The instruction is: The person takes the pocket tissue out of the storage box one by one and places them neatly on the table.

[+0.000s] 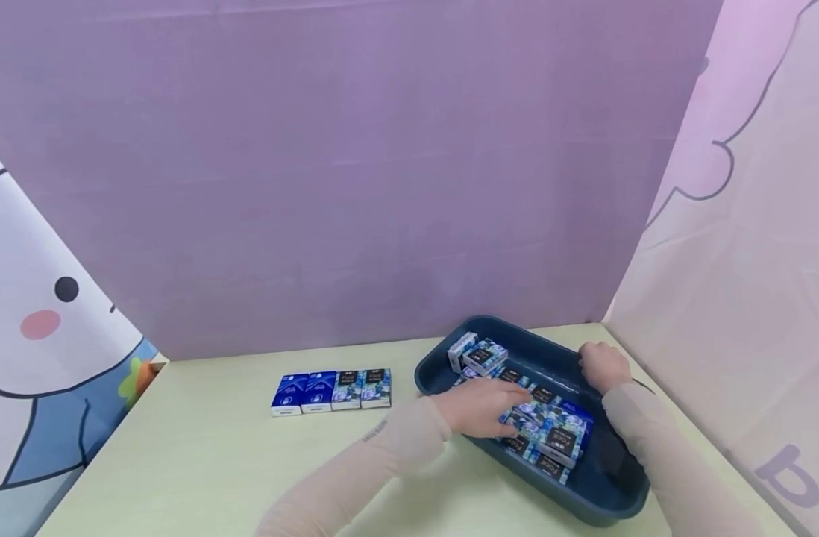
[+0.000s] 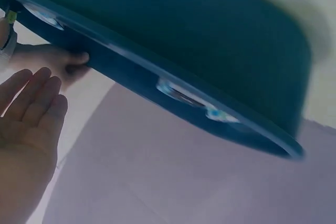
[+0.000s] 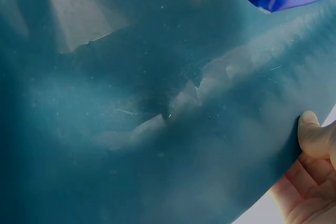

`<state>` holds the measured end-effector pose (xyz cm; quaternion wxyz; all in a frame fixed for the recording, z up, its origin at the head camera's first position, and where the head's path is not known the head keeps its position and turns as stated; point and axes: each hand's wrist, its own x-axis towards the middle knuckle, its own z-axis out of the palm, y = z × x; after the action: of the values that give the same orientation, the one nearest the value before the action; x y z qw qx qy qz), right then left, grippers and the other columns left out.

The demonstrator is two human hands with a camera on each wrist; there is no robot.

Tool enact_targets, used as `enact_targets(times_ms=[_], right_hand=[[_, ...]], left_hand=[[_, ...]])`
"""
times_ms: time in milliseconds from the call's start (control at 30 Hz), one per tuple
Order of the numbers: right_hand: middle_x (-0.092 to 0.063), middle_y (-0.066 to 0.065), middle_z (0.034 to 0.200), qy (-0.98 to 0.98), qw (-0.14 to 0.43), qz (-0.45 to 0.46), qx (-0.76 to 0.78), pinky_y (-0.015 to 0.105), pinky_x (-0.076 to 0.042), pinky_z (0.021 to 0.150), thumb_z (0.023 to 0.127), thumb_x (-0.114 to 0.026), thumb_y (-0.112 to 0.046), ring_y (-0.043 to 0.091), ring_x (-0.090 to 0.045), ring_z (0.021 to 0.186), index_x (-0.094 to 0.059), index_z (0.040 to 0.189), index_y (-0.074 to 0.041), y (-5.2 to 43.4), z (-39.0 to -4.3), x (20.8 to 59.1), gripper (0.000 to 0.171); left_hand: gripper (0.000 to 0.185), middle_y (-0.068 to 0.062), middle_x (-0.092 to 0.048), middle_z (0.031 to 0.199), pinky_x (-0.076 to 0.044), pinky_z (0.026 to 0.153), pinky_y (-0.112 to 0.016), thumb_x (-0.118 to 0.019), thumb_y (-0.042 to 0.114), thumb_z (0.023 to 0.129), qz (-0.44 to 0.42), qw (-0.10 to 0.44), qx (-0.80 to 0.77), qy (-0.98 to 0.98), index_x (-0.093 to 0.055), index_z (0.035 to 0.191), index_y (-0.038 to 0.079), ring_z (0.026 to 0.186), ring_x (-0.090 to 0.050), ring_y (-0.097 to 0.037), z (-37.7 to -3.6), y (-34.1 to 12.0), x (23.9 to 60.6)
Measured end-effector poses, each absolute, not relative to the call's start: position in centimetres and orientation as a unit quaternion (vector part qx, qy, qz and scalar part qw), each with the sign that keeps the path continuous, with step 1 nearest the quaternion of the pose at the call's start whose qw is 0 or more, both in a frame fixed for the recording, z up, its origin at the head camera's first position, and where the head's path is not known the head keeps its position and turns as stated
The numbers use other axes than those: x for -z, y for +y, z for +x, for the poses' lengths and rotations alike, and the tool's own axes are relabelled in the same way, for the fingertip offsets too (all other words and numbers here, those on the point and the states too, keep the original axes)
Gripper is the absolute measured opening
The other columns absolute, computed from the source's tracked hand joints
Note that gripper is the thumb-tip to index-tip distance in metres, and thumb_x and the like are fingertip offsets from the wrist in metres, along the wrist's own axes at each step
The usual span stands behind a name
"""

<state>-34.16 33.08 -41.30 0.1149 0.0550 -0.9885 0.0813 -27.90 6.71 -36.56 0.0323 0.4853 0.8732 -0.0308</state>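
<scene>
Packs (image 1: 332, 390) left of tray (image 1: 611, 488)

A: Off-tray items? Four tissue packs (image 1: 331, 390) in a row on pale-yellow table (image 1: 201, 455).
B: Noted. Purple backdrop (image 1: 356, 171) behind; cartoon panel (image 1: 40, 358) at left.

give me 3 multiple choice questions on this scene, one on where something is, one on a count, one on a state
1. Where does the row of packets lie?
A. on the table left of the tray
B. inside the tray
C. behind the tray

2. How many packets are in that row?
A. two
B. four
C. six

3. What is the right hand doing?
A. lying flat on the table
B. lifting a packet
C. gripping the tray's rim

Answers: 1 A, the row sits on the table clear of the blue tray. 2 B, two blue and two patterned packets lie side by side. 3 C, its fingers curl over the far rim, while the left hand rests on the packets inside.
</scene>
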Motion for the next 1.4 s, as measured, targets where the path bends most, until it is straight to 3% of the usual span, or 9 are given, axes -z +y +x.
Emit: enact_targets(times_ms=[433, 700, 1033, 1400], right_hand=[[-0.062, 0.022, 0.070, -0.988, 0.127, 0.054, -0.074, 0.046, -0.047, 0.048, 0.079, -0.062, -0.003, 0.038, -0.059, 0.061, -0.063, 0.074, 0.002, 33.3, -34.6, 41.9, 0.007], [-0.063, 0.021, 0.070, -0.989, 0.118, 0.052, -0.076, 0.046, -0.048, 0.048, 0.079, -0.062, -0.002, 0.037, -0.060, 0.061, -0.064, 0.075, 0.002, 33.3, -34.3, 41.8, 0.007], [-0.063, 0.020, 0.069, -0.987, 0.132, 0.056, -0.071, 0.047, -0.047, 0.048, 0.078, -0.063, -0.003, 0.037, -0.060, 0.061, -0.064, 0.073, 0.001, 33.2, -34.3, 41.7, 0.006], [-0.063, 0.020, 0.069, -0.988, 0.126, 0.057, -0.072, 0.046, -0.048, 0.048, 0.079, -0.062, -0.002, 0.038, -0.060, 0.061, -0.064, 0.075, 0.002, 33.0, -34.3, 41.4, 0.007]], left_hand=[[0.069, 0.014, -0.025, 0.149, -0.024, 0.109, -0.016, -0.057, 0.051, 0.084, 0.507, 0.058, 0.121, 0.851, -0.031, 0.143, 0.026, 0.135, -0.023, 0.000, -27.6, 11.9, 37.6], [0.074, 0.014, -0.014, 0.152, -0.012, 0.111, -0.013, -0.055, 0.053, 0.084, 0.515, 0.088, 0.156, 0.838, -0.022, 0.145, 0.029, 0.139, -0.011, -0.001, -28.1, 14.0, 39.0], [0.078, 0.014, -0.017, 0.151, -0.015, 0.111, -0.013, -0.058, 0.052, 0.083, 0.505, 0.096, 0.143, 0.846, -0.019, 0.146, 0.028, 0.138, -0.014, 0.000, -28.9, 14.5, 40.1], [0.075, 0.009, -0.014, 0.153, -0.011, 0.112, -0.014, -0.054, 0.045, 0.087, 0.551, 0.059, 0.147, 0.819, -0.016, 0.147, 0.023, 0.141, -0.009, -0.006, -29.1, 14.3, 41.2]])
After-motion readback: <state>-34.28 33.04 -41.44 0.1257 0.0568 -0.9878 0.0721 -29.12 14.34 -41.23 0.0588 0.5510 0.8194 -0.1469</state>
